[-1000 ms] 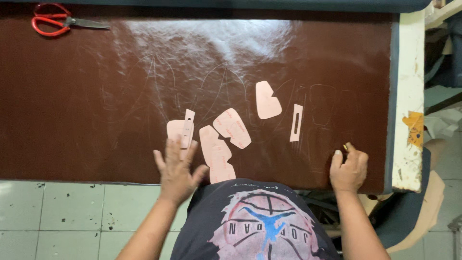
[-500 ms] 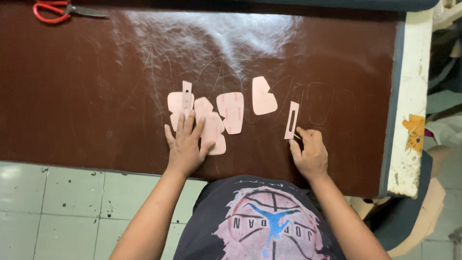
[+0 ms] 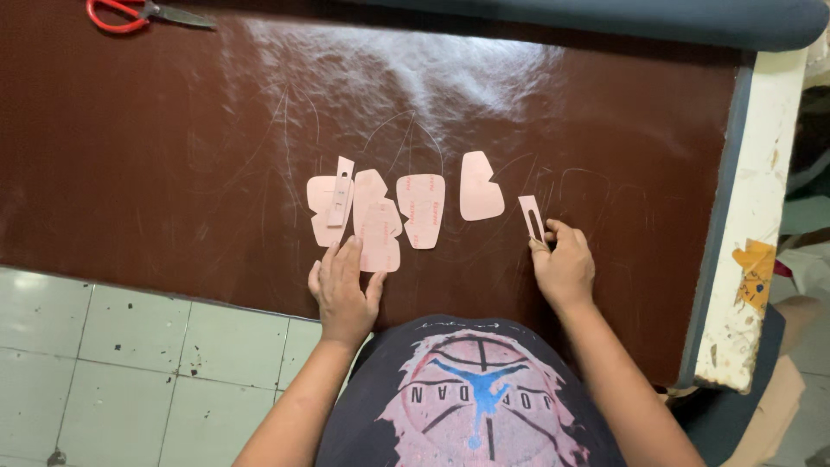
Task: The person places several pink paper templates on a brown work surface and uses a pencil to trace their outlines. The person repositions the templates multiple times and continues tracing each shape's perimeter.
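Note:
Several pink cardboard pattern pieces lie in a row on a dark brown leather sheet (image 3: 173,156). My left hand (image 3: 343,288) rests flat on the sheet, fingers together, touching the lower edge of the overlapping pieces (image 3: 379,229) at the left. A small slotted strip (image 3: 341,192) lies on the leftmost piece (image 3: 321,207). A rounded piece (image 3: 421,210) and a notched piece (image 3: 479,187) lie apart to the right. My right hand (image 3: 564,266) pinches the lower end of a narrow slotted strip (image 3: 530,214) on the sheet.
Red-handled scissors (image 3: 143,13) lie at the sheet's far left corner. A dark roll (image 3: 657,19) runs along the far edge. The worn white table edge (image 3: 748,251) shows at the right. Pale floor tiles (image 3: 121,363) lie below left.
My right hand came from the table's near right edge to the narrow slotted strip. My left hand slid back slightly from the left pieces.

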